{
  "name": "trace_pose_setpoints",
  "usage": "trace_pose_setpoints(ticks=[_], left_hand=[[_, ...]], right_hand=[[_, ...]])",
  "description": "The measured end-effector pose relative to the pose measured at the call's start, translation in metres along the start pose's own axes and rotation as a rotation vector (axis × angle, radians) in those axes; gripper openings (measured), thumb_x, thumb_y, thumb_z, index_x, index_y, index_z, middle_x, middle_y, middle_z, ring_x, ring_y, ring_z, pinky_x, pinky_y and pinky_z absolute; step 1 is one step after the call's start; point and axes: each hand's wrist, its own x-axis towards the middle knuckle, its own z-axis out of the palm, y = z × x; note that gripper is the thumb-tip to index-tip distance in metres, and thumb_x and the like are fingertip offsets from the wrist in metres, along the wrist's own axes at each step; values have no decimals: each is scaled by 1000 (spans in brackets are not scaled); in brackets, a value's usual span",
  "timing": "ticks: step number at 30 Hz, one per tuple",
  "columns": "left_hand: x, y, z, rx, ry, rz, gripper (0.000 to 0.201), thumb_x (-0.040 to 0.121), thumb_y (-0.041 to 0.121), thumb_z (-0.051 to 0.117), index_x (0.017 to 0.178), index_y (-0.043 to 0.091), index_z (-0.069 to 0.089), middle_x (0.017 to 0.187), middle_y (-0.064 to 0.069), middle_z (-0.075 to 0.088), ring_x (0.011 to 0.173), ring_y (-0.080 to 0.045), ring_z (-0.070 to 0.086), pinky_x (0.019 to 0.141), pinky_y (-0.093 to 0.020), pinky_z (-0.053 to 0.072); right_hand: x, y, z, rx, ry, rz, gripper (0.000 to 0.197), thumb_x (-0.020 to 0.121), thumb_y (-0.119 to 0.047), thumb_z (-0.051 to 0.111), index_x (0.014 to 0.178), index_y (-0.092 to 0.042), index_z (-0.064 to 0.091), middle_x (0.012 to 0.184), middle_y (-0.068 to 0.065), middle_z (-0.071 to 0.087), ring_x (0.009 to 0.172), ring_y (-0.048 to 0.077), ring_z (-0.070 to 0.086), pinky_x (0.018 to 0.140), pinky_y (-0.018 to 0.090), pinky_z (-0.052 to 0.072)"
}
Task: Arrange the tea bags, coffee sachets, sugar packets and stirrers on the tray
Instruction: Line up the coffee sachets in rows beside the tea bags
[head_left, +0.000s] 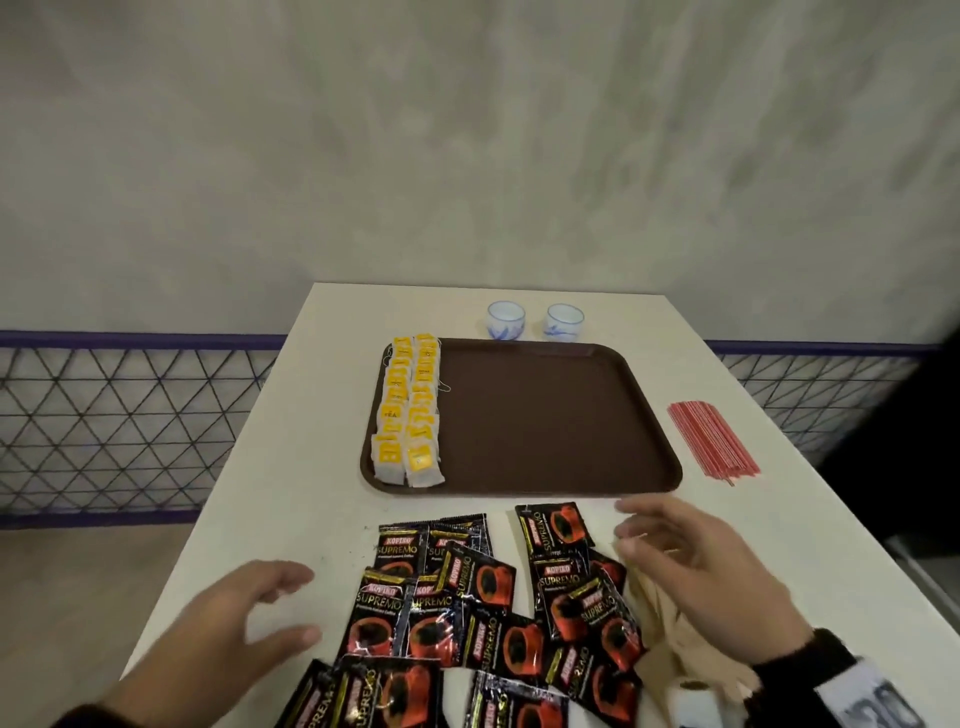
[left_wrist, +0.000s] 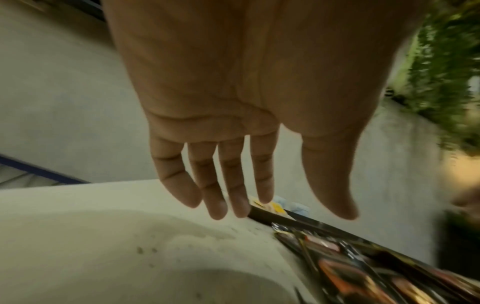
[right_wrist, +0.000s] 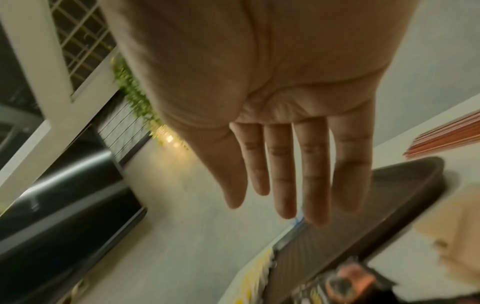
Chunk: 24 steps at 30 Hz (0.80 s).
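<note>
Coffee sachets (head_left: 467, 597) lie messy at the table's near edge; both empty, loose hands, left hand (head_left: 249, 618) and right hand (head_left: 691, 561), should gather them flat, then line them beside the tea bags (head_left: 410, 410) on the tray (head_left: 545, 483).

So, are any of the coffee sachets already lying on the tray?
No, the coffee sachets all lie on the table in front of the tray, which holds only the tea bags along its left side.

White surface (head_left: 291, 483) carries a brown tray (head_left: 561, 415) mid-top, two small blue-patterned cups (head_left: 506, 321) just behind it, a bundle of red stirrers (head_left: 711, 439) right of it, scattered black Kopiko Supremo coffee sachets (head_left: 467, 603) and tan packets (head_left: 670, 639) near the front.
</note>
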Motion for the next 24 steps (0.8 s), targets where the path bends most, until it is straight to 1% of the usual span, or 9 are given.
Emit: trace_pose_setpoints(ticks=[1, 3, 5, 7, 9, 12, 19, 22, 24], left_hand=[[0, 5, 6, 44, -62, 30, 68, 41, 84, 63, 102, 56, 49, 111, 31, 52, 103, 3, 51, 83, -15, 42], [3, 14, 19, 161, -144, 121, 89, 34, 96, 45, 113, 58, 31, 120, 37, 35, 113, 5, 38, 99, -21, 36], [7, 26, 30, 206, -177, 173, 91, 52, 86, 54, 130, 54, 22, 129, 31, 29, 120, 2, 29, 105, -25, 31], [13, 38, 36, 184, -105, 198, 86, 66, 71, 61, 138, 45, 22, 132, 26, 30, 121, 0, 28, 106, -26, 31], [22, 48, 39, 205, -58, 216, 81, 71, 63, 64, 139, 40, 26, 131, 22, 35, 119, -1, 31, 105, -24, 32], [40, 57, 44, 353, -122, 236, 80, 71, 56, 68, 139, 36, 30, 130, 16, 39, 118, -6, 35, 103, -26, 35], [70, 58, 37, 448, -166, 119, 65, 66, 38, 79, 121, 27, 45, 113, 6, 44, 112, -17, 40, 92, -29, 41], [70, 48, 33, 378, -170, 80, 53, 63, 32, 83, 102, 29, 47, 103, 6, 41, 101, -15, 45, 80, -23, 40], [71, 43, 28, 336, -136, 78, 44, 63, 28, 84, 88, 31, 48, 99, 7, 41, 93, -13, 45, 72, -20, 37]], right_hand=[[-1, -8, 12, -56, -77, -12, 26, 88, -29, 66, 110, -42, 58, 100, -16, 67, 91, -4, 61, 85, 24, 53], [0, -21, 39, -180, -214, -48, 34, 89, -37, 64, 120, -43, 51, 112, -22, 58, 101, -5, 55, 90, 21, 49], [5, -35, 65, -265, -288, -97, 47, 87, -41, 64, 130, -39, 45, 123, -21, 53, 114, 0, 49, 99, 24, 44], [14, -48, 88, -325, -330, -134, 60, 85, -42, 67, 138, -35, 40, 136, -15, 47, 127, 7, 42, 108, 29, 37], [26, -58, 106, -396, -386, -139, 72, 83, -41, 69, 144, -32, 32, 145, -10, 41, 135, 13, 33, 113, 37, 31], [45, -64, 121, -510, -444, -107, 78, 82, -35, 72, 146, -27, 29, 144, -1, 41, 135, 22, 31, 113, 43, 31], [64, -52, 126, -456, -397, -2, 77, 76, -27, 79, 141, -26, 37, 135, 2, 41, 129, 24, 40, 108, 40, 39], [66, -49, 124, -370, -353, -2, 75, 76, -22, 80, 139, -25, 39, 137, 0, 41, 127, 20, 44, 105, 33, 41], [65, -50, 122, -302, -290, -22, 62, 81, -15, 74, 134, -26, 44, 131, 0, 46, 116, 16, 49, 96, 26, 45]])
